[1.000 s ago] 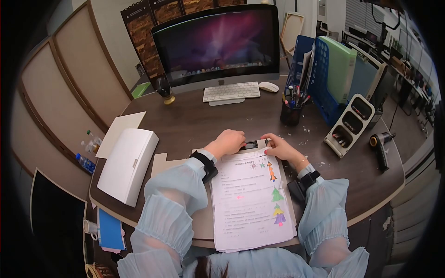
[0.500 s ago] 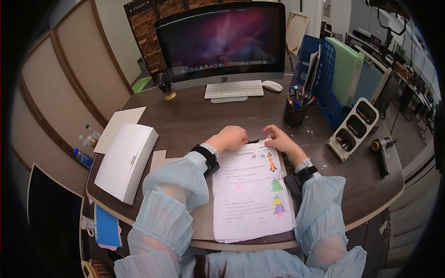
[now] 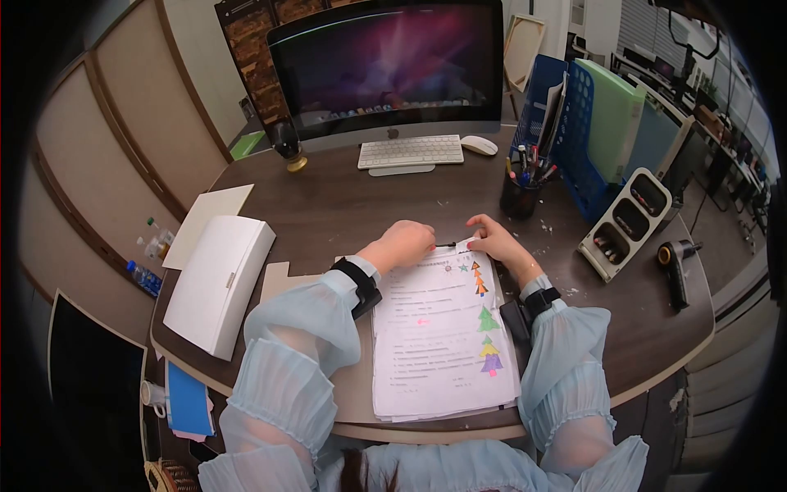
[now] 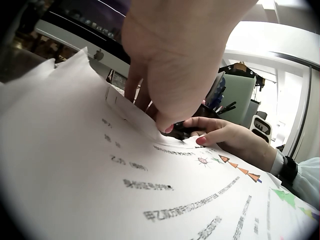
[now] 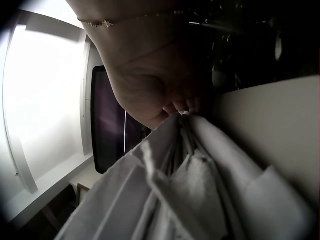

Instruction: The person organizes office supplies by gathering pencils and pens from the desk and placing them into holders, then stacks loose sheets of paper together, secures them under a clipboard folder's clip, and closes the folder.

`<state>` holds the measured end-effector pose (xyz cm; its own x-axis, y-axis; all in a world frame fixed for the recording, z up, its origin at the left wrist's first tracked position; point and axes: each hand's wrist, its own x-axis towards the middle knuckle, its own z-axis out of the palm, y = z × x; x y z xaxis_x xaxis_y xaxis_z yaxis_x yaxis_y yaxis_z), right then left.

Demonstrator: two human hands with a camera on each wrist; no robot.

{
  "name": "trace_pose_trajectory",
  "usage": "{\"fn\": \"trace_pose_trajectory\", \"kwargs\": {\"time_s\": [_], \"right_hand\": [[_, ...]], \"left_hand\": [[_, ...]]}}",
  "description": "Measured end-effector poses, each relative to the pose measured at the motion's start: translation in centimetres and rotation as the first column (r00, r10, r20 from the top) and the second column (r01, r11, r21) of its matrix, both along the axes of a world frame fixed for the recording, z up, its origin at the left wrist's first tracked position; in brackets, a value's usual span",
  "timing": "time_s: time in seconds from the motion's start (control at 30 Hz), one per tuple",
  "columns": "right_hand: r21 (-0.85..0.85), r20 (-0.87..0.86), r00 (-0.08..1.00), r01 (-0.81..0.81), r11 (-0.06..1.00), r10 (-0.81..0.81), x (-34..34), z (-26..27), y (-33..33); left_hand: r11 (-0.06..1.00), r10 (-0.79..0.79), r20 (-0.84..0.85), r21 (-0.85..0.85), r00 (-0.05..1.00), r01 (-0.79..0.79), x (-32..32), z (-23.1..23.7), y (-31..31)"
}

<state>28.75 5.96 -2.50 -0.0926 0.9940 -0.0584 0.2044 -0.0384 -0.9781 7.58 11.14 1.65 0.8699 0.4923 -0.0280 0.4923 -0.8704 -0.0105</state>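
Note:
A stack of printed papers point(image 3: 443, 353) with coloured tree drawings lies on a beige folder point(image 3: 352, 365) in front of me. At the top edge sits a dark clip point(image 3: 445, 245), mostly covered by my hands. My left hand point(image 3: 402, 246) grips the clip's left end, thumb low beside it and fingers reaching behind the top edge of the sheets. With thumb in front and fingers behind, my right hand point(image 3: 502, 252) pinches the top right corner of the stack. The right wrist view shows its fingertips point(image 5: 180, 106) on the bunched sheet edges.
Beyond the hands stand a keyboard point(image 3: 410, 152), a mouse point(image 3: 479, 145) and a monitor point(image 3: 385, 74). A pen holder point(image 3: 520, 198), blue file rack point(image 3: 586, 176), battery tray point(image 3: 627, 221) and dark handheld tool point(image 3: 676, 275) are on the right. At left lies a white box point(image 3: 217, 291).
The black clip showed as a wide rectangle a second ago and now appears as a thin dark bar. The papers sit slightly higher in view, with both hands still at their top.

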Motion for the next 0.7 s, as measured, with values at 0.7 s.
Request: {"fn": "trace_pose_trajectory", "kwargs": {"time_s": [0.7], "right_hand": [[0.093, 0.208, 0.978, -0.032, 0.995, 0.012, 0.0, 0.0, 0.0]], "left_hand": [[0.982, 0.085, 0.268, 0.139, 0.960, -0.126, -4.8, -1.1, -2.1]]}}
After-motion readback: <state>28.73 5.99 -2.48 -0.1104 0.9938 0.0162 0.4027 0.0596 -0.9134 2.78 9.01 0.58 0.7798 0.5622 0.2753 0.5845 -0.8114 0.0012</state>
